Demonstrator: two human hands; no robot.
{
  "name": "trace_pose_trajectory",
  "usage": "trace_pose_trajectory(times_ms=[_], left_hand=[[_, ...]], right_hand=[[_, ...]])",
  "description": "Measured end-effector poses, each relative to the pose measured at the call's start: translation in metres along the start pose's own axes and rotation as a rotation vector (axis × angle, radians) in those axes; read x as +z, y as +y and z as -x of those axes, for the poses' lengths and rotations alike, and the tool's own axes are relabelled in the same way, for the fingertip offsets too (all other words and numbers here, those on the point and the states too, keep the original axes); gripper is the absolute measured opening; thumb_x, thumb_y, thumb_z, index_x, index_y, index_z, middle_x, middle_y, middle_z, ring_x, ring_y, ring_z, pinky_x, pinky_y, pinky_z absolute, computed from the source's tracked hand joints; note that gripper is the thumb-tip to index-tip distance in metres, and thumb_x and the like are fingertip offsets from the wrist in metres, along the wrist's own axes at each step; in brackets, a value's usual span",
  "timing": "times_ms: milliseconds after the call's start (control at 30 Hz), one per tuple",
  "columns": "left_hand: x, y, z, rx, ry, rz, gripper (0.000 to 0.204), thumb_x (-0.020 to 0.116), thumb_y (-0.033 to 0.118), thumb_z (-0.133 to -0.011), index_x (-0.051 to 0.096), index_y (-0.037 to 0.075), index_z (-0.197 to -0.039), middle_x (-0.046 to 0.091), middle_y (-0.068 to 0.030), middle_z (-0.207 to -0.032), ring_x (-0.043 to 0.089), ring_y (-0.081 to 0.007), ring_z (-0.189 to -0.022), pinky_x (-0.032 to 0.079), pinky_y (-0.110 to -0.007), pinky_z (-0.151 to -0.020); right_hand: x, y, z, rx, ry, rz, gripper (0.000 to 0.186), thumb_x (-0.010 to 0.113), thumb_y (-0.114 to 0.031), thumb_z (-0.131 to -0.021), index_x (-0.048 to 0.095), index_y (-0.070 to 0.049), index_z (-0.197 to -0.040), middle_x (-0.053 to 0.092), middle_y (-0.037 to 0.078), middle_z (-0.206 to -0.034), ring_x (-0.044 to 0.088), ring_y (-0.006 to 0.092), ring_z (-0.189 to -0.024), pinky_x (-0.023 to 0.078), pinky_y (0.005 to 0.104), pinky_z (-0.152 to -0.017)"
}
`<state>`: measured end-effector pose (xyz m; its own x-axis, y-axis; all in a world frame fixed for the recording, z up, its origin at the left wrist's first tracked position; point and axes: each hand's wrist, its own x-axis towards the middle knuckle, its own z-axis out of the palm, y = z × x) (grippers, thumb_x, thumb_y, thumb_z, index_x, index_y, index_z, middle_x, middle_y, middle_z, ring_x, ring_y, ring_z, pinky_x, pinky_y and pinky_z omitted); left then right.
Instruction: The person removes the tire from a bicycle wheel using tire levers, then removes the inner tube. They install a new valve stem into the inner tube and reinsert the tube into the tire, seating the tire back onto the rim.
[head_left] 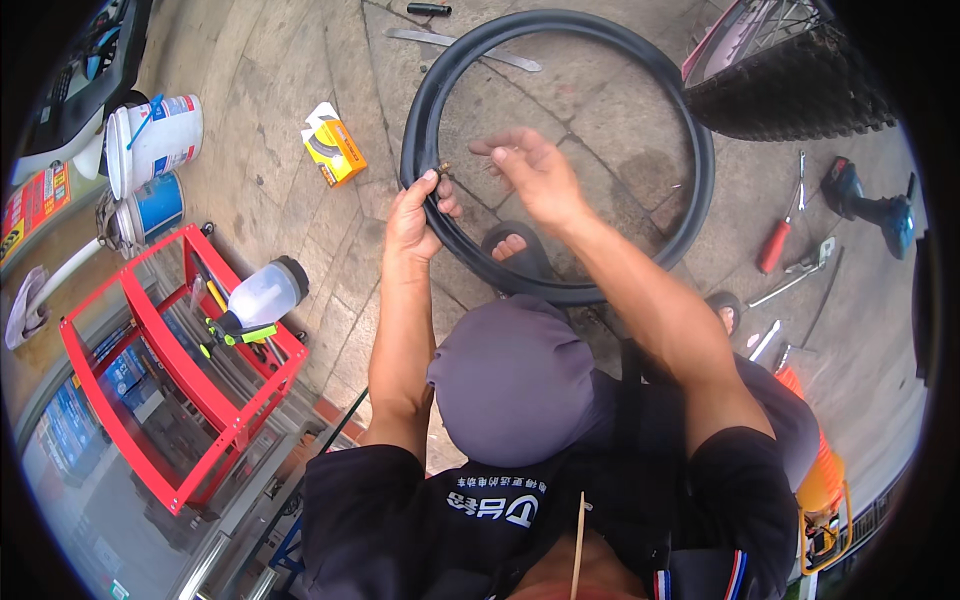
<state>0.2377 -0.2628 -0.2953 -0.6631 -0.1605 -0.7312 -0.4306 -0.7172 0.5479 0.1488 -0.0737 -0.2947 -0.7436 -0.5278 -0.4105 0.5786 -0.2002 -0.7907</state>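
My left hand [417, 212] grips a black tube [702, 170] beside its brass valve [446, 169]; my right hand [540, 177] hovers half-curled, pinching something or nothing, I cannot tell

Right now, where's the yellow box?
In the head view, the yellow box is on the paved ground, left of the black tube and the person's left hand, right of the white bucket.
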Motion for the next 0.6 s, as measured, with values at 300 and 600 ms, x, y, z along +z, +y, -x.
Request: trace_pose_trajectory(times_ms=[300, 600], left_hand=[[0.014, 0.003, 0.012, -0.046, -0.178, 0.197, 0.030, 0.058, 0.025, -0.095, 0.059, 0.000, -0.110, 0.056, -0.0050, -0.076, 0.050, -0.0166, -0.064, 0.043, -0.034, -0.065], [0.016, 0.002, 0.014, -0.018, -0.244, 0.240, 0.024, 0.056, 0.023, -0.095, 0.059, 0.003, -0.109, 0.058, -0.0059, -0.076, 0.051, -0.0176, -0.065, 0.042, -0.034, -0.066]], right_hand=[[0.029, -0.022, 0.003, -0.110, -0.023, -0.001, 0.017, 0.054, -0.004, -0.097, 0.058, 0.001, -0.113, 0.071, 0.011, -0.102, 0.066, 0.0104, -0.078, 0.055, 0.0257, -0.065], [0.030, -0.040, 0.010, -0.016, -0.101, -0.022, 0.021, 0.054, -0.005, -0.097, 0.055, 0.003, -0.116, 0.068, 0.015, -0.113, 0.066, 0.0176, -0.097, 0.054, 0.0315, -0.083]])
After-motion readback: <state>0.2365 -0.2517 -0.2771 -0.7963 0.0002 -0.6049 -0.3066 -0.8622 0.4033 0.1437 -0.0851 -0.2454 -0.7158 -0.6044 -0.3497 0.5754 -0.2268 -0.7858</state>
